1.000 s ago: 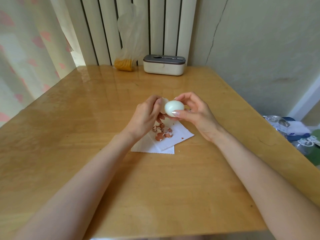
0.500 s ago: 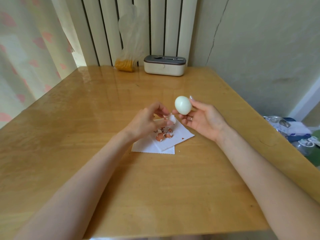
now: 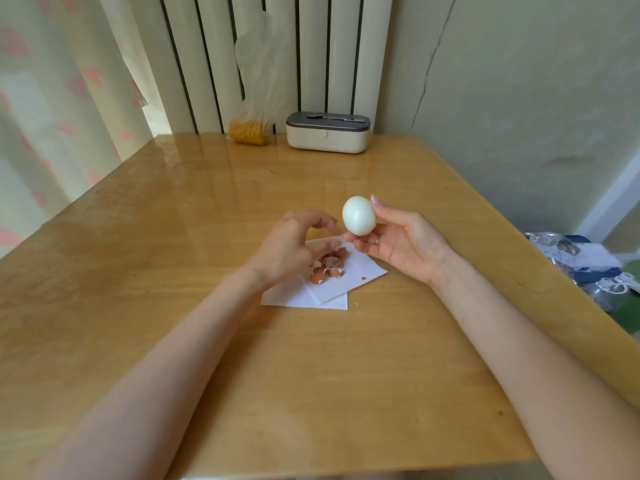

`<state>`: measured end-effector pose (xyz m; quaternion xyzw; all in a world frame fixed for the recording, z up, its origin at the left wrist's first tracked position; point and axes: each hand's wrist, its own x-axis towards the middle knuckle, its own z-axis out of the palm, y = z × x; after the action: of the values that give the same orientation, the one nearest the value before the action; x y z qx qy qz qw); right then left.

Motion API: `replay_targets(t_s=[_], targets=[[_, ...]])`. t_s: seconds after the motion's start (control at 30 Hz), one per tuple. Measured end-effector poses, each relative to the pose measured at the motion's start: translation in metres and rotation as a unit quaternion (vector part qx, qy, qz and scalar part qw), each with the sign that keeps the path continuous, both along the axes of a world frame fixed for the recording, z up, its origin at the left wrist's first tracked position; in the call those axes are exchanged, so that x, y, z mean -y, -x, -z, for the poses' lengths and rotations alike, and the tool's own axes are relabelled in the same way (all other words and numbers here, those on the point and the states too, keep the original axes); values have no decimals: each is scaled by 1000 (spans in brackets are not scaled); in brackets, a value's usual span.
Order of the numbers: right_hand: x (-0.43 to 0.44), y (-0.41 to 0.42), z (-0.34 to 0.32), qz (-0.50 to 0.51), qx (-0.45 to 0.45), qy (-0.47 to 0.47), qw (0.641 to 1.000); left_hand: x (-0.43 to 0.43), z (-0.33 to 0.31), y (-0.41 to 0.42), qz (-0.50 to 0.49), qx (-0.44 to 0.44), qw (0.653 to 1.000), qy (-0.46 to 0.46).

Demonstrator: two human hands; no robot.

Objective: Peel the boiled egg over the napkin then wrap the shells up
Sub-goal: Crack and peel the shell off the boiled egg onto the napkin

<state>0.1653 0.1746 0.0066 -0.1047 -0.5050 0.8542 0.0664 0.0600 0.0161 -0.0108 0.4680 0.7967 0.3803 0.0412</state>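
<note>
The peeled egg [image 3: 359, 215], white and smooth, sits just right of the frame's centre, held upright and clear of the tabletop [image 3: 173, 237]. The right hand [image 3: 401, 245] grasps it at the tips. One of its fingers [image 3: 377, 204], with a pale nail, touches the egg's upper right side, and the others curl in beneath its lower end, one of them wearing a ring. The palm faces left and up, and the egg stands out beyond it rather than lying in it.

The left hand [image 3: 289, 244] hangs just left of the egg, apart from it. Its fingers are loosely curled and relaxed with a gap between the thumb tip and the fingertip above, and they grasp nothing that shows. The thumb tip is over the upper edge of the napkin [image 3: 339, 289].

The napkin lies flat and white on the tabletop below both hands, and its layers are skewed so the corners fan out. The shells [image 3: 327, 266] are a small heap of brown pieces on its upper left part, right under the left hand's fingers and below and left of the egg. A few crumbs lie nearer the napkin's right edge.

At the tabletop's far edge, in the upper middle of the frame, a cream box with a dark lid [image 3: 327, 136] stands beside a clear bag with yellow contents [image 3: 250, 133].
</note>
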Motion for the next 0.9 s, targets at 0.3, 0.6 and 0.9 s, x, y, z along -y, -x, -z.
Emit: replay_targets(t_s=[0.3,0.6,0.9], targets=[[-3,2,5,-48,-54,-7,997,-3,-12,-11,-31,-26,984,-171],[-5,4,9,-40,-134,-141,980,-3,-10,-11,-27,16,991,-133],[-3,3,7,11,-163,-282,946,-2,-8,-10,-2,-30,992,-125]])
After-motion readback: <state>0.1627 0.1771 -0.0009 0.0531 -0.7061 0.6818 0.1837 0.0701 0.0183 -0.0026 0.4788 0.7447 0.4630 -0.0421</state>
